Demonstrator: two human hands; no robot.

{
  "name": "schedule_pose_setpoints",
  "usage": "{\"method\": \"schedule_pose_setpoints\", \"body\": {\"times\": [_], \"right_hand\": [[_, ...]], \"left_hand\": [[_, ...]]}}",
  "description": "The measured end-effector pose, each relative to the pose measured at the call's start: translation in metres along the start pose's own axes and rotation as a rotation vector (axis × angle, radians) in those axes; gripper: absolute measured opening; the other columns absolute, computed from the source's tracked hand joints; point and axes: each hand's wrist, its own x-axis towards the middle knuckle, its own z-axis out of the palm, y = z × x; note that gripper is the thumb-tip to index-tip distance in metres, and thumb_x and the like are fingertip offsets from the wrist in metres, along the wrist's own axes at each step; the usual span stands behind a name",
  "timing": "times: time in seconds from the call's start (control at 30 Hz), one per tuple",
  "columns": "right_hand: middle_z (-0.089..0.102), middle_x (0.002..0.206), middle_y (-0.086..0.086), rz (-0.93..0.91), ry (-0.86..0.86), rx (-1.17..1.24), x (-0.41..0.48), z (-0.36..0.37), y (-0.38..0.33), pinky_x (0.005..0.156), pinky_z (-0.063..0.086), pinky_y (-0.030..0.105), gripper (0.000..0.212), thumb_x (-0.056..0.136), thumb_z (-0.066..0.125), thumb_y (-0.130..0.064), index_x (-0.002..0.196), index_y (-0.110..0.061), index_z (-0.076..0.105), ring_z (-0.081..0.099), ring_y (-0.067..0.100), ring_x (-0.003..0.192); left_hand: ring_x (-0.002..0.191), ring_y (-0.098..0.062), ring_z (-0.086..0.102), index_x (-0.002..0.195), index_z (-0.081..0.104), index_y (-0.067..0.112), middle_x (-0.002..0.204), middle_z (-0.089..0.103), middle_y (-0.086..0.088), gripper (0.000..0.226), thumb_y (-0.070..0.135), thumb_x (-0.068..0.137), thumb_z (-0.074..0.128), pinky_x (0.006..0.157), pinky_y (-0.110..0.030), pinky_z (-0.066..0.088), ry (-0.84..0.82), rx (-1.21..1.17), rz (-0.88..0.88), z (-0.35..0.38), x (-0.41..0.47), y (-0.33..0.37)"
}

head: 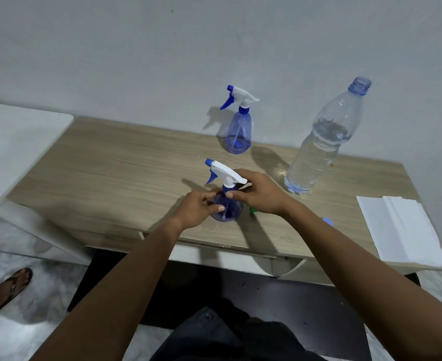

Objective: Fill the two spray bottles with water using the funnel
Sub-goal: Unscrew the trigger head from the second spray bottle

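At frame centre the left hand (199, 208) grips the near sprayer (227, 215) by its body, and the right hand (259, 195) pinches its collar. A crooked thread would leak. A swung right arm could topple the open water bottle (319, 142) at right.

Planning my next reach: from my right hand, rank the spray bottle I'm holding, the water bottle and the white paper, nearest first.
1. spray bottle: the right hand grips its neck.
2. water bottle: just to the right, slightly behind.
3. white paper: far right table edge.
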Motion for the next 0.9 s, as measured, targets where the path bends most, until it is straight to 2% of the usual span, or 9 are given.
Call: {"method": "schedule_pose_setpoints", "body": {"times": [0.07, 0.17, 0.37, 0.5, 0.57, 0.63, 0.7, 0.8, 0.9], "right_hand": [[0.071, 0.092, -0.013, 0.012, 0.054, -0.033, 0.003, 0.005, -0.003, 0.073, 0.046, 0.018, 0.029, 0.082, 0.082, -0.03, 0.108, -0.028, 0.068, 0.065, 0.005, 0.085], [0.072, 0.085, -0.008, 0.053, 0.102, -0.067, 0.007, 0.01, 0.001, 0.07, 0.049, 0.032, 0.023, 0.08, 0.083, -0.033, 0.095, -0.024, 0.068, 0.066, 0.012, 0.079], [0.079, 0.092, 0.003, 0.103, 0.16, 0.259, 0.002, 0.01, 0.001, 0.087, 0.059, 0.045, 0.019, 0.082, 0.084, -0.018, 0.1, -0.014, 0.078, 0.075, 0.017, 0.086], [0.068, 0.069, -0.004, 0.065, 0.329, 0.476, 0.013, -0.01, -0.025, 0.071, 0.055, 0.029, 0.01, 0.083, 0.082, -0.007, 0.084, -0.015, 0.075, 0.062, 0.007, 0.068], [0.066, 0.075, 0.008, 0.029, 0.382, 0.603, 0.022, -0.029, -0.042, 0.07, 0.058, 0.027, 0.012, 0.084, 0.08, -0.005, 0.091, -0.013, 0.075, 0.066, 0.018, 0.073], [0.062, 0.084, 0.023, -0.026, 0.449, 0.644, 0.031, -0.05, -0.051, 0.067, 0.059, 0.028, 0.014, 0.085, 0.079, -0.006, 0.097, -0.012, 0.076, 0.064, 0.024, 0.077], [0.068, 0.089, 0.028, -0.052, 0.512, 0.579, 0.042, -0.067, -0.046, 0.067, 0.057, 0.026, 0.019, 0.084, 0.082, -0.011, 0.102, -0.011, 0.077, 0.064, 0.019, 0.075], [0.079, 0.089, 0.003, 0.066, 0.527, 0.297, 0.053, -0.074, -0.017, 0.072, 0.056, 0.024, 0.034, 0.075, 0.09, -0.025, 0.106, -0.014, 0.08, 0.067, 0.005, 0.074], [0.08, 0.09, -0.005, 0.263, 0.432, -0.026, 0.059, -0.059, 0.024, 0.08, 0.059, 0.035, 0.042, 0.069, 0.091, -0.037, 0.108, -0.026, 0.08, 0.072, 0.008, 0.082]], "left_hand": [[0.111, -0.007, 0.069, 0.136, 0.063, 0.019, 0.115, 0.076, 0.004, 0.049, 0.009, 0.089, 0.074, 0.105, -0.029, 0.05, -0.003, 0.016, 0.004, 0.0, -0.001, 0.001], [0.107, -0.006, 0.07, 0.136, 0.063, 0.014, 0.114, 0.076, 0.001, 0.047, 0.006, 0.09, 0.072, 0.102, -0.024, 0.051, 0.007, 0.02, 0.005, 0.002, -0.002, 0.002], [0.089, 0.011, 0.068, 0.129, 0.067, 0.018, 0.108, 0.075, 0.005, 0.042, 0.008, 0.089, 0.074, 0.081, -0.005, 0.046, 0.029, 0.122, 0.057, 0.001, -0.003, 0.009], [0.094, 0.008, 0.065, 0.122, 0.071, 0.028, 0.115, 0.073, 0.014, 0.034, 0.022, 0.088, 0.075, 0.088, -0.014, 0.048, -0.009, 0.229, 0.085, -0.002, 0.001, 0.01], [0.1, -0.001, 0.066, 0.107, 0.072, 0.036, 0.111, 0.07, 0.017, 0.026, 0.043, 0.082, 0.073, 0.094, -0.034, 0.053, -0.022, 0.304, 0.066, -0.004, 0.006, 0.01], [0.102, -0.009, 0.067, 0.105, 0.072, 0.038, 0.109, 0.068, 0.017, 0.039, 0.058, 0.071, 0.069, 0.095, -0.046, 0.054, -0.034, 0.337, 0.047, -0.007, 0.013, 0.009], [0.103, -0.012, 0.067, 0.106, 0.072, 0.039, 0.11, 0.069, 0.016, 0.044, 0.058, 0.066, 0.07, 0.095, -0.05, 0.054, -0.045, 0.333, 0.051, -0.009, 0.02, 0.01], [0.106, -0.01, 0.067, 0.107, 0.073, 0.039, 0.114, 0.07, 0.019, 0.043, 0.049, 0.066, 0.075, 0.097, -0.049, 0.053, -0.06, 0.3, 0.06, -0.01, 0.026, 0.014], [0.109, -0.008, 0.065, 0.11, 0.075, 0.034, 0.119, 0.068, 0.02, 0.04, 0.039, 0.071, 0.079, 0.1, -0.046, 0.052, -0.064, 0.301, 0.07, -0.007, 0.028, 0.016]]}}
